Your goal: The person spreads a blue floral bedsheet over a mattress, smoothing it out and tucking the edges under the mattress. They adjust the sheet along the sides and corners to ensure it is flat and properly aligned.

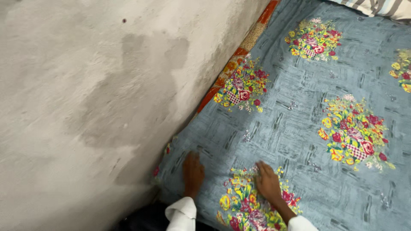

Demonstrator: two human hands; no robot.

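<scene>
A grey-blue bedsheet (295, 128) printed with flower bouquets covers a mattress that lies against a wall. My left hand (193, 173) rests flat on the sheet near the mattress edge by the wall, fingers together and pointing away from me. My right hand (268, 182) presses palm-down on a flower print a little to the right. Both hands lie on the cloth and hold nothing. White sleeve cuffs show at both wrists.
A rough grey plaster wall (85, 107) with a dark damp patch fills the left side. An orange patterned mattress edge (239, 55) shows between sheet and wall. A striped pillow (381, 7) lies at the top right corner.
</scene>
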